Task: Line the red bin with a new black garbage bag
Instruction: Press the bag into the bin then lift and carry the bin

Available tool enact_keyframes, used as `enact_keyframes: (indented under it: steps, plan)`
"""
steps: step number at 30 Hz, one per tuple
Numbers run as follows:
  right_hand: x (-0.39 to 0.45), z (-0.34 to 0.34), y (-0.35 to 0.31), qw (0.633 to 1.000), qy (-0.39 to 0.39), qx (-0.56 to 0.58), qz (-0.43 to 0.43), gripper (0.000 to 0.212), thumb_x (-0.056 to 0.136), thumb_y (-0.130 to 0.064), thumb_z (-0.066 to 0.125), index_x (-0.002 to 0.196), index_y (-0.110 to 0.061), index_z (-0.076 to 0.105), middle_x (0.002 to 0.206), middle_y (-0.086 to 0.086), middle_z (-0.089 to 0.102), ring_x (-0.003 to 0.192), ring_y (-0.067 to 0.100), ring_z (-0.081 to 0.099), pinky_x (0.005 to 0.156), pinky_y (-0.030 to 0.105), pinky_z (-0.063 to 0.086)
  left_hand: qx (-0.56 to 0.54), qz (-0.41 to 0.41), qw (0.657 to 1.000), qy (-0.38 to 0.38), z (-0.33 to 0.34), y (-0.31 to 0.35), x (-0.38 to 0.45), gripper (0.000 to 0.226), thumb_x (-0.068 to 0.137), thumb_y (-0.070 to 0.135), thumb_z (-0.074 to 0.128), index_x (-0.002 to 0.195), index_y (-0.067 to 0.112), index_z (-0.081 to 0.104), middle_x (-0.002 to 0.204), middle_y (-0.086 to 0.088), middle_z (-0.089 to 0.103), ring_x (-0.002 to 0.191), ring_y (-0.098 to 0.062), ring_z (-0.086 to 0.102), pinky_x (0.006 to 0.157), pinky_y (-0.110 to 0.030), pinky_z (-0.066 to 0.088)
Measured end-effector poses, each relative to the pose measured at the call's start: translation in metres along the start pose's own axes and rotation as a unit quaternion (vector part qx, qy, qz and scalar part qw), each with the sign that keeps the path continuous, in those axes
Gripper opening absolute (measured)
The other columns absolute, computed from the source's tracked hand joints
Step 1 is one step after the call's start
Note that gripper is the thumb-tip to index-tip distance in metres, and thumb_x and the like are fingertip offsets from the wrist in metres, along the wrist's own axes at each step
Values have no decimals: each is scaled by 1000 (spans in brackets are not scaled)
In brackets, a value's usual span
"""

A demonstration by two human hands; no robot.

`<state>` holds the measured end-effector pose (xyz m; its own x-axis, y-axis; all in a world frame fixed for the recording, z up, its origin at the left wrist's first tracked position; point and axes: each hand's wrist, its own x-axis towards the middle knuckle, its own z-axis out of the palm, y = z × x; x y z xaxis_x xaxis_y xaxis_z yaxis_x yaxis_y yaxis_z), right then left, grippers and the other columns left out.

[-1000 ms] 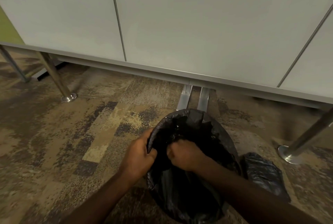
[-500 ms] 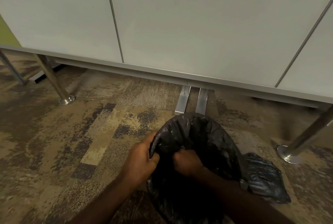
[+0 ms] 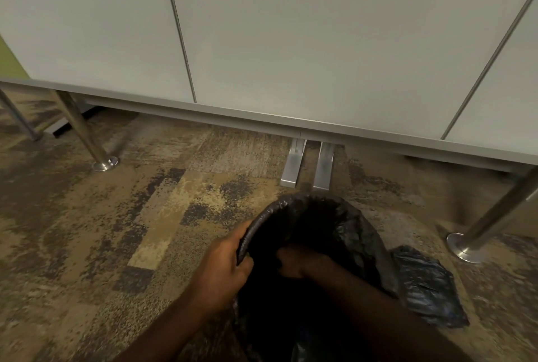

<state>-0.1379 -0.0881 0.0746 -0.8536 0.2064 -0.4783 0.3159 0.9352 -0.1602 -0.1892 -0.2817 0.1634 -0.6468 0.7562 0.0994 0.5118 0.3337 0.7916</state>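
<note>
A black garbage bag (image 3: 346,230) covers the round mouth of the bin on the carpet at lower centre. None of the bin's red shows; the bag hides it fully. My left hand (image 3: 224,268) grips the bag's rim on the left side, fingers curled over the edge. My right hand (image 3: 294,260) is down inside the bag's dark opening, fingers closed on bag plastic, its forearm crossing the near rim.
A second crumpled black bag (image 3: 428,289) lies on the carpet right of the bin. White panels (image 3: 291,41) stand behind, with two flat metal feet (image 3: 308,166) just beyond the bin. Chrome legs with round bases stand at left (image 3: 100,158) and right (image 3: 471,245).
My right hand has sunk deeper into the bag. The bag's rim has spread rounder over the bin mouth. The view has shifted slightly, so the bin sits lower in frame.
</note>
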Motion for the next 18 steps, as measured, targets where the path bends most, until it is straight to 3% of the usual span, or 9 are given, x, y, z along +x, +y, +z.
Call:
enact_keyframes:
  steps: [2,5,9,11,14,16,18]
  plan:
    - [-17,-2,2,999,35,-33,-6,38,93,-37,52,122,-15,64,125,16,66,115,35,62,97,42,51,-7,1,1000,11,-2,-3,3,65,85,3,60,142,33,50,112,17,72,98,5,69,83,-22,58]
    - [-55,8,11,972,194,-130,-36,37,86,-36,51,115,-20,68,117,8,69,114,33,61,99,45,48,-23,0,999,35,-5,-6,5,64,87,2,60,136,41,50,112,32,65,100,16,64,83,-8,52]
    - [-92,17,53,934,317,-161,-34,40,80,-36,68,118,-25,72,130,5,68,124,28,62,107,48,46,-46,-37,997,50,-12,-15,9,62,88,-3,58,127,45,52,111,18,72,99,1,70,88,-33,60]
    - [-100,15,76,926,352,-125,-55,41,86,-31,68,127,-23,68,141,6,60,133,27,55,114,46,38,-58,-52,996,51,-15,-21,11,64,88,-5,57,127,45,52,113,16,72,101,-3,71,89,-36,60]
    - [-107,10,84,909,412,-24,-55,45,94,-21,61,139,-19,58,153,5,46,145,25,38,118,43,31,-77,-73,993,49,-19,-26,12,64,89,-6,56,142,31,49,117,12,69,107,-10,70,93,-40,59]
    - [-111,9,78,879,469,87,15,51,94,-19,62,143,-20,51,152,0,45,143,20,37,114,38,34,-83,-86,991,55,-21,-29,12,66,90,-6,56,145,29,46,114,17,67,105,-2,68,92,-37,58]
    - [-112,10,71,831,502,224,86,53,92,-18,66,142,-24,49,139,-6,49,128,12,45,104,30,41,-88,-93,990,60,-24,-30,13,67,90,-7,55,142,34,44,108,25,65,98,11,66,89,-30,58]
